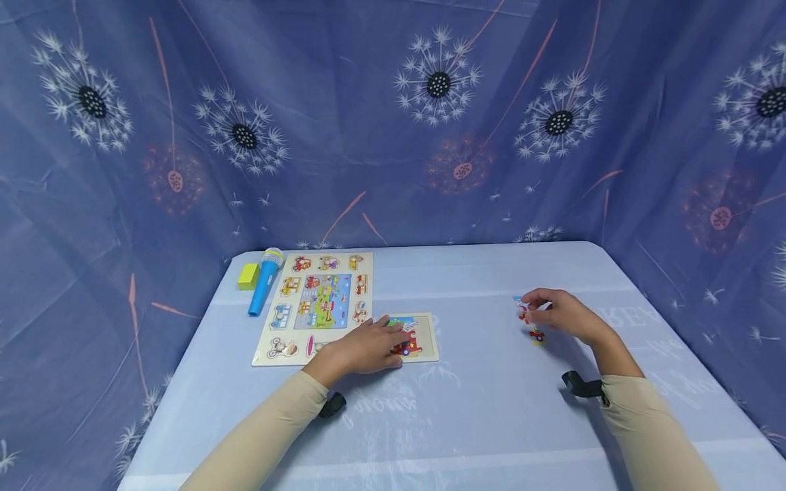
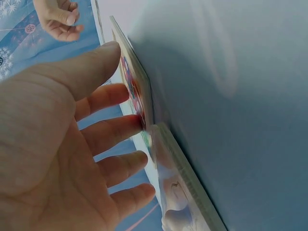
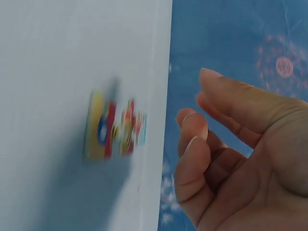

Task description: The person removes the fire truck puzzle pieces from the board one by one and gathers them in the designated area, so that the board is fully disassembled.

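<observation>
My left hand (image 1: 367,344) lies with spread fingers on a small jigsaw board (image 1: 433,341), over its red and blue picture; the fingers (image 2: 113,130) reach across the board's face in the left wrist view. Part of that picture is hidden under the hand. At the right, my right hand (image 1: 563,317) hovers near several loose jigsaw pieces (image 1: 537,336) on the table. Its fingers (image 3: 192,163) are loosely bent, with a gap to the thumb and nothing between them. In the right wrist view the brightly coloured pieces (image 3: 108,130) lie in a row.
A larger wooden peg puzzle board (image 1: 264,353) with vehicle pictures lies at the left, partly behind my left forearm. Beside it are a blue toy microphone (image 1: 264,283) and a yellow block (image 1: 248,277). A dandelion-print curtain (image 1: 344,136) surrounds the white-covered table (image 1: 479,423).
</observation>
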The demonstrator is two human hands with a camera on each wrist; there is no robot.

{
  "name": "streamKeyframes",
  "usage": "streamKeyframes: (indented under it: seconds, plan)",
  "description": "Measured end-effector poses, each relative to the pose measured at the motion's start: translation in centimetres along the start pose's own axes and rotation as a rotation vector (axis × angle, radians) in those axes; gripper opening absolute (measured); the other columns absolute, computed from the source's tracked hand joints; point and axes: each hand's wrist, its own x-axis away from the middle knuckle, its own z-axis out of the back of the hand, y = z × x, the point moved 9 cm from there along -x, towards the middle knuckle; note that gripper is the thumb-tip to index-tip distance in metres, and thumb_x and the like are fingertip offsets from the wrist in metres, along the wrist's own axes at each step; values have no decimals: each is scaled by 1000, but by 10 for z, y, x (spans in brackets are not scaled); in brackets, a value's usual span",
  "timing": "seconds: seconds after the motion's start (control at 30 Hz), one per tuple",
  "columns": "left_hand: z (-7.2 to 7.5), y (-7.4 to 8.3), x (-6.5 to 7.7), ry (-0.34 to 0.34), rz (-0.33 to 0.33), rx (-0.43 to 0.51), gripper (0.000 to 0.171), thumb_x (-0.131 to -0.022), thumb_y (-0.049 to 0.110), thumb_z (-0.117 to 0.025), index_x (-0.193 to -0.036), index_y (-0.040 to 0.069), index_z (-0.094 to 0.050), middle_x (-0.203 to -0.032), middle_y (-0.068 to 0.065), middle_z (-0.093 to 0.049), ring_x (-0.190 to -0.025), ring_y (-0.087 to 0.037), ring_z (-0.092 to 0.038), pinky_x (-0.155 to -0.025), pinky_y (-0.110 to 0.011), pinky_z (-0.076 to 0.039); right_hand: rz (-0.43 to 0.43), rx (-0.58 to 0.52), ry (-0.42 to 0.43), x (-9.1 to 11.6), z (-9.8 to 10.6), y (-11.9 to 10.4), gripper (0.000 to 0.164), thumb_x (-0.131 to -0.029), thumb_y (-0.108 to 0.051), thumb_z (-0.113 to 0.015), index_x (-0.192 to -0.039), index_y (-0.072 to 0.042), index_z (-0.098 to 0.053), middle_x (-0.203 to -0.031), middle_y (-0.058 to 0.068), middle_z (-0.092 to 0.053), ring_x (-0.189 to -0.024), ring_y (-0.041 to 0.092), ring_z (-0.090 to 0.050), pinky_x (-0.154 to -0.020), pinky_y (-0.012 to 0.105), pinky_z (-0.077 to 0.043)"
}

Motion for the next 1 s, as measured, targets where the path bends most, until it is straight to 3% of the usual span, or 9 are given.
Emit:
streamKeyframes:
  seconds: [0.2,0.5,0.73,1.0]
  plan:
    - [0,-1,0,16,6,-17,56,-102,41,-62,-149,12,-52,-158,-11,-45,-151,-36,-33,-119,-58,-30,41,-24,-62,-17,-21,-19,40,-101,-18,-66,-133,4,-59,-117,19,-58,-78,26,-57,-64,37,-52]
    - [1,2,3,49,-45,-51,51,-102,39,-62,-145,13,-57,-157,-11,-46,-149,-40,-33,-117,-59,-32,81,8,-135,-33,-55,-35,38,-101,-20,-66,-133,-1,-61,-118,15,-59,-78,23,-54,-65,35,-51]
    - [3,-1,12,44,-16,-48,54,-102,41,-62,-148,14,-54,-158,-14,-44,-151,-42,-29,-118,-59,-30,93,10,-132,-45,-83,-59,48,-99,-22,-69,-142,-7,-56,-138,21,-55,-84,27,-61,-71,39,-53]
    - [-1,-10,16,28,37,-25,62,-102,45,-61,-155,17,-47,-162,-12,-39,-154,-38,-24,-119,-61,-26,168,54,-118,-56,-123,-107,42,-95,-16,-73,-135,-6,-63,-130,18,-62,-82,19,-63,-68,34,-55]
